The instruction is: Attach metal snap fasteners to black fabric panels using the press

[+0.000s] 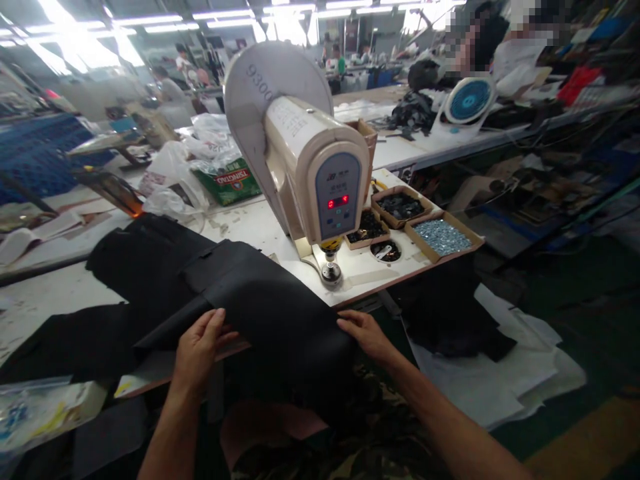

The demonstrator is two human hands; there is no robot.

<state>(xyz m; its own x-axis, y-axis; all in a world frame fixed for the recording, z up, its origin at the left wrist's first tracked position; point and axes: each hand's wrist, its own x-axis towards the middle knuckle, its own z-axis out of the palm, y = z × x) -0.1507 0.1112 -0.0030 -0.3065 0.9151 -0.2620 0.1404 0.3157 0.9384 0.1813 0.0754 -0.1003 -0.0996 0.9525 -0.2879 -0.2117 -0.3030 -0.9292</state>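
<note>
A large black fabric piece (280, 300) drapes from the table edge over my lap. My left hand (200, 343) pinches its near-left edge between thumb and fingers. At the right edge of the same piece, my right hand (365, 332) grips it with thumb and fingertips. Just beyond the fabric stands a cream snap-fastening machine (320, 153) with a lit red display. Its round metal die (331, 274) sits on the white table, apart from the fabric. More black pieces (150, 260) lie to the left of it.
Right of the machine are a box of silver fasteners (443, 237), a box of dark parts (399, 205) and a round hole (385, 251) in the tabletop. A black stack (450, 313) lies at lower right. A fan (467, 103) and people are farther back.
</note>
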